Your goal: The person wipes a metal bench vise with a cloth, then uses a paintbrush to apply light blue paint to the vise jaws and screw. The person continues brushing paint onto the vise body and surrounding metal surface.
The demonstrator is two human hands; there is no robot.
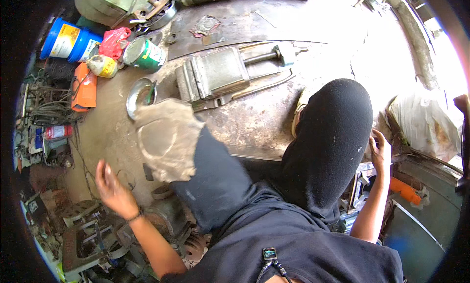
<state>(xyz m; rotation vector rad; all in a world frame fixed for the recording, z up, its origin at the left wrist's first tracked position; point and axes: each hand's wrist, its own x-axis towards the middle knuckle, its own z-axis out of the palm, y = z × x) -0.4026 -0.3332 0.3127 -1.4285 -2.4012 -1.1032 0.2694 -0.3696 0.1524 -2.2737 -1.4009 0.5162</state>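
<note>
Vise [215,77] sits untouched at upper centre of the rusty bench [245,121], so work looks barely started. Left hand [111,185] hangs open and empty lower left; right hand [379,151] rests half-curled, holding nothing.

A small dark flat piece [148,171] is seen lying on the dusty floor just right of the open left hand [111,186]. An orange cylindrical object [404,189] is found lying tilted just right of the right hand [380,153].
</note>
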